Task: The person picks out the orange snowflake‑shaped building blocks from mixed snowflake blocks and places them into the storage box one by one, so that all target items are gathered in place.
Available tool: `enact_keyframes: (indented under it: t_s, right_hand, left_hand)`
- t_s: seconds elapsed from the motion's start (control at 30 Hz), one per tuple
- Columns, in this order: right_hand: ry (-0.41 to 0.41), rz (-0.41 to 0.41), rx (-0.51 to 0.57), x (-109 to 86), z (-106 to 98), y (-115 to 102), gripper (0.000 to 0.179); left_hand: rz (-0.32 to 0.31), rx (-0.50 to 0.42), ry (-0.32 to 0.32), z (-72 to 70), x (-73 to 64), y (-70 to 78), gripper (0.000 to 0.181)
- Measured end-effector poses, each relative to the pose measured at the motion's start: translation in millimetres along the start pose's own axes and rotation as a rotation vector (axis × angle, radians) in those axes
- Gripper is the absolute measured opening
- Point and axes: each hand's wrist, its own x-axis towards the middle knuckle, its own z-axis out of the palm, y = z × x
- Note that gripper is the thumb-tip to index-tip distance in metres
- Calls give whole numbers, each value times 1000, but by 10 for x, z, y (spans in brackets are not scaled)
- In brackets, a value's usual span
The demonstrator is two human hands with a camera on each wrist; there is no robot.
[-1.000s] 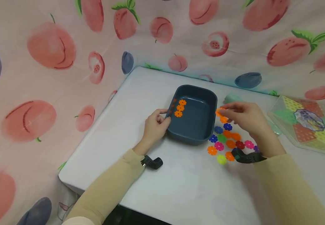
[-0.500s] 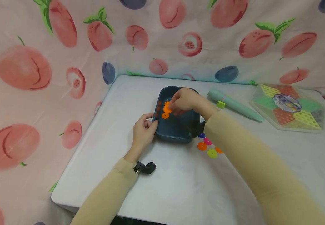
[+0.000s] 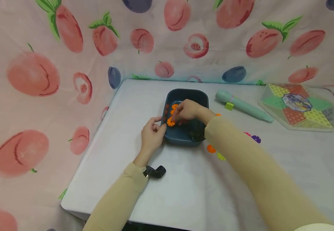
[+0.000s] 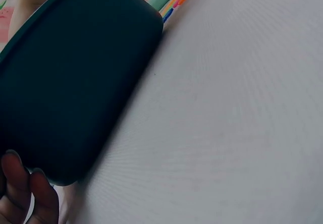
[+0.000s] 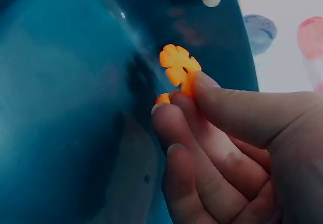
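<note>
A dark blue plastic bin (image 3: 184, 141) stands on the white table. My left hand (image 3: 152, 136) holds its left side near the front corner; in the left wrist view two fingertips (image 4: 44, 191) show at the wall. My right hand (image 3: 188, 110) reaches inside, pinching an orange flower-shaped plastic disc (image 5: 177, 65) between thumb and index finger, above the floor along the left wall. A bit of another orange piece (image 5: 162, 99) shows by the fingertips. Orange discs (image 3: 174, 106) lie in a line behind, partly hidden by the hand.
Right of the bin, loose discs such as a purple one (image 3: 256, 139) and a yellow one (image 3: 221, 156) lie partly under my right forearm. Behind are a mint-green tapered tube (image 3: 248, 107), a small green block (image 3: 229, 106) and a clear hexagonal box (image 3: 297, 106) with a coloured pattern.
My right hand has brought orange pieces from the loose discs on the right into the bin, then shifted slightly toward the near side. The left hand has kept its hold.
</note>
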Motion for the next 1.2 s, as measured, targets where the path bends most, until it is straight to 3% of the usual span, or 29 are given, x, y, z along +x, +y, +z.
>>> enact_keyframes:
  t_s: [0.33,0.63,0.77,0.93,1.1,1.2]
  right_hand:
    - [-77,-16,-92,103,43,42,14]
    - [-84,39,-170,114,48,29,17]
    - [-78,9,-152,78,-13,51,18]
    - [-16,-86,5,-141,-149,68,27]
    - [125,-135,205,-545,-308,165,36]
    - [206,-134,246,-792,-404,279,39]
  left_hand:
    - [-5,0,11,19,4,-1,32]
    - [-9,-1,7,14,-17,7,32]
    - [-7,-5,5,23,-12,12,32]
    - [-11,-12,6,31,-6,10,32]
    - [-21,-8,2,27,-21,1,32]
    - [-23,5,6,22,-20,14,32]
